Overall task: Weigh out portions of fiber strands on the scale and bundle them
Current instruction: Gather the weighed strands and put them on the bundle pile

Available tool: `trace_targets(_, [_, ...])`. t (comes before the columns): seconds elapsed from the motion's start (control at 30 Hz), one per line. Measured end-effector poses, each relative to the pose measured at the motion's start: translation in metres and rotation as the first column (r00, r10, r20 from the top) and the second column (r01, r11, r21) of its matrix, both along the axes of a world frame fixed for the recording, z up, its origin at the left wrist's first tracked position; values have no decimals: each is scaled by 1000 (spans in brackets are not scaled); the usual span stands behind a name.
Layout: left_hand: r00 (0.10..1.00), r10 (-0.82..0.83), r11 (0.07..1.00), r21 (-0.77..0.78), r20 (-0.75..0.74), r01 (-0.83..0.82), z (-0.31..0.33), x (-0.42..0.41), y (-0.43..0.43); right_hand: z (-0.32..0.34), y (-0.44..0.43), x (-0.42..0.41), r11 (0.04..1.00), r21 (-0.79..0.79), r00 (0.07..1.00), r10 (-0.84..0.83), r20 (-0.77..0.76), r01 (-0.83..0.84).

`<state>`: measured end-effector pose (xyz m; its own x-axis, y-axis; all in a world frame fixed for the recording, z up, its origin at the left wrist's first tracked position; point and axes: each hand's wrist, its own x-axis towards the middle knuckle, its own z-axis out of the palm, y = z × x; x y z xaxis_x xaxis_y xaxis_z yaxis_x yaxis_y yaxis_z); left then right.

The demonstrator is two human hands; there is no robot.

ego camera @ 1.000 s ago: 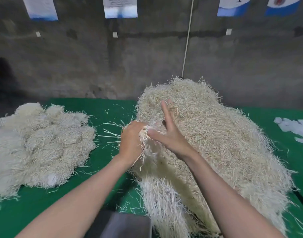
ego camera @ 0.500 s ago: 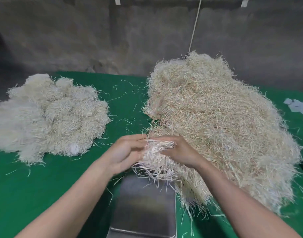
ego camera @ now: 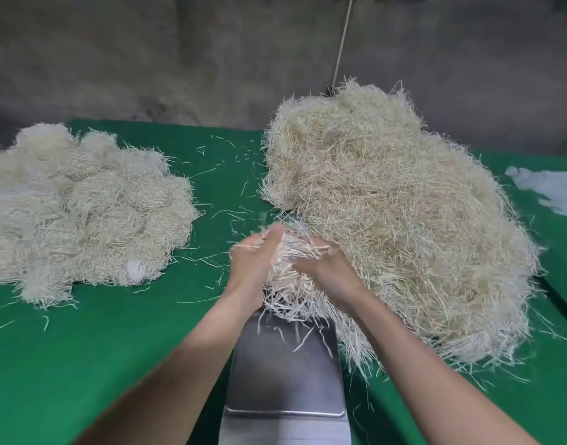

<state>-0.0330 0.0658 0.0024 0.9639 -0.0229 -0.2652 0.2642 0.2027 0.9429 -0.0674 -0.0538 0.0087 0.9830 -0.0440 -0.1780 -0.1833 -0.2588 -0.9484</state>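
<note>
Well, a green-covered table [ego camera: 115, 364] fills most of what I can see, running back to a bare grey wall. On its right side sits the biggest thing in the room, a tall straw-coloured heap of fiber strands [ego camera: 404, 203], loose and tangled, its near edge spilling down beside the scale. Across on the left lies a paler, flatter heap [ego camera: 83, 203], well apart from the first, with green cloth between them. The scale [ego camera: 285, 374] stands at the near edge, just beside the big heap, its steel platform bare but for a few stray strands. Above the platform's far end the person holds a handful of strands [ego camera: 288, 271] between both hands, off the platform, ends hanging down toward it. The left hand [ego camera: 255, 261] cups the clump's left side, fingers close together and curved round it, thumb up; it is a little blurred. The right hand [ego camera: 327, 268] grips from the other side, fingers curled over the top of the clump. Some white scraps [ego camera: 545, 191] lie at the far right edge, and single strands are scattered on the cloth between the heaps.
</note>
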Motion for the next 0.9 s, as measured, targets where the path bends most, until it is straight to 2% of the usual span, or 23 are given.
trace_targets(0.1, [962, 268, 962, -34, -59, -270, -10, 10, -2, -6, -3, -19, 985, -77, 982, 162, 102, -155])
trace_targets(0.2, [942, 337, 939, 72, 0, -336, -19, -1, -2, -29, -7, -46, 962, -186, 954, 233, 189, -198])
trace_targets(0.23, [948, 316, 942, 107, 48, -319, -25, -11, -3, -38, -8, -55, 960, -207, 947, 235, 217, -190])
trace_targets(0.3, [973, 174, 966, 164, 149, -198, -44, -33, -3, -55, -13, -66, 971, -191, 953, 190, 236, -146])
trace_targets(0.4, [968, -110, 962, 268, 228, 46, -67, -60, 8, -77, -22, -73, 984, -175, 988, 61, 142, -36])
trace_targets(0.5, [970, -227, 820, 554, 83, 144, -76, -64, 30, -94, -30, -75, 974, -222, 998, 29, -56, -40])
trace_targets(0.53, [968, -249, 804, 562, 20, 195, -76, -63, 38, -101, -32, -75, 967, -248, 996, 33, -85, -53])
trace_targets(0.6, [944, -330, 819, 503, 17, 277, -74, -68, 49, -108, -31, -75, 950, -305, 995, 44, -94, -71])
trace_targets(0.67, [916, -392, 790, 541, 84, 289, -74, -73, 55, -110, -29, -76, 916, -392, 997, 74, -37, -82])
trace_targets(0.73, [900, -403, 742, 636, 166, 214, -81, -75, 59, -109, -30, -78, 869, -492, 993, 102, 58, -60])
trace_targets(0.8, [909, -357, 714, 690, 216, 116, -85, -76, 61, -106, -33, -83, 874, -484, 985, 115, 126, -40])
trace_targets(0.9, [920, -313, 692, 720, 237, 50, -89, -80, 66, -105, -37, -89, 902, -431, 986, 94, 139, -25])
